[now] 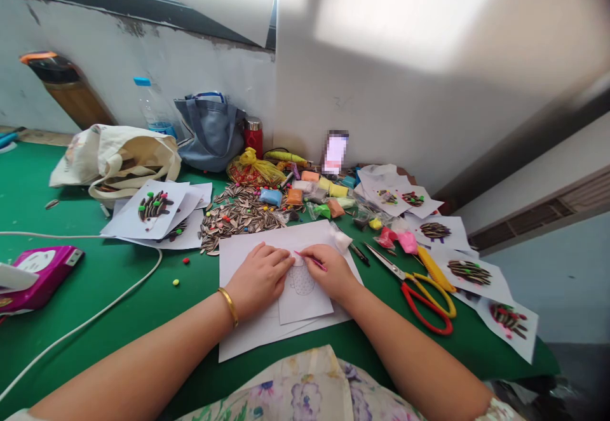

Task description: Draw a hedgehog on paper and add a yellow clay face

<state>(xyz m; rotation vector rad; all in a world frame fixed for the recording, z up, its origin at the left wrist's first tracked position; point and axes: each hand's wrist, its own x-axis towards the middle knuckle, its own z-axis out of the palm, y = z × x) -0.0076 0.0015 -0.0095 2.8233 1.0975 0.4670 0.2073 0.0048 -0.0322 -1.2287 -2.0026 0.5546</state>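
My left hand (264, 276) lies flat on the paper, fingers stretched out toward the right, with a gold bangle on the wrist. My right hand (331, 271) pinches a slim pink pen-like stick (315, 263); its pink tip is near the top of a drawing. That drawing, a cup with a dotted body (304, 281), is on a small white sheet (305, 312). Larger white sheets (238, 338) lie beneath it. Just beyond the right hand are a white lump in clear wrap (341, 239) and a dark pen (359, 254).
Scissors (419, 291) and a yellow-handled cutter (436, 270) lie at right, beside seed-decorated sheets (469, 272). Sunflower seeds (238, 214) and coloured clay packets (295, 197) spread behind the paper. A white cable (114, 307) crosses the left side near a magenta power strip (45, 275).
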